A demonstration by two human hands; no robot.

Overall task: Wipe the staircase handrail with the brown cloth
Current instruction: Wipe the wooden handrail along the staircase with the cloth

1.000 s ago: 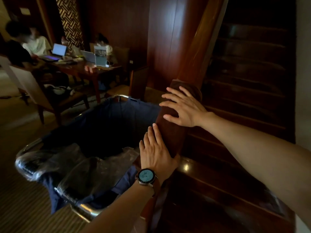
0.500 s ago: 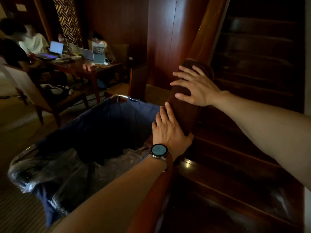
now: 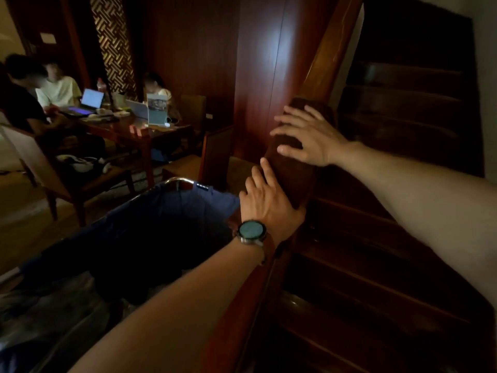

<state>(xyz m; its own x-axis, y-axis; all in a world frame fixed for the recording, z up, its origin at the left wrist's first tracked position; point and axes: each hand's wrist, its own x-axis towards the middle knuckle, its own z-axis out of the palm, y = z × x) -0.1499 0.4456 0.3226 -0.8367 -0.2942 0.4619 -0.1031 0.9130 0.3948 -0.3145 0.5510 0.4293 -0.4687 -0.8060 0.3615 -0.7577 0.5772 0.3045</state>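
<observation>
With its grip wide and fingers spread, the right hand (image 3: 309, 135) is pressing flat on the brown cloth (image 3: 293, 170), and the left hand (image 3: 266, 200), its grip also wide, is pressing the cloth's lower part. The cloth is draping over the staircase handrail (image 3: 329, 55) at frame centre, right of a navy cart (image 3: 174, 211).

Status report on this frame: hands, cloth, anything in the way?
Left hand, right hand flat, pressing brown cloth. Cloth draped on handrail. Laundry cart alongside, not blocking.

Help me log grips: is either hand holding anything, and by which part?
Nothing is gripped. The right hand lies flat on the upper part of the dark brown cloth draped over the wooden handrail; the left hand presses its lower side.
</observation>
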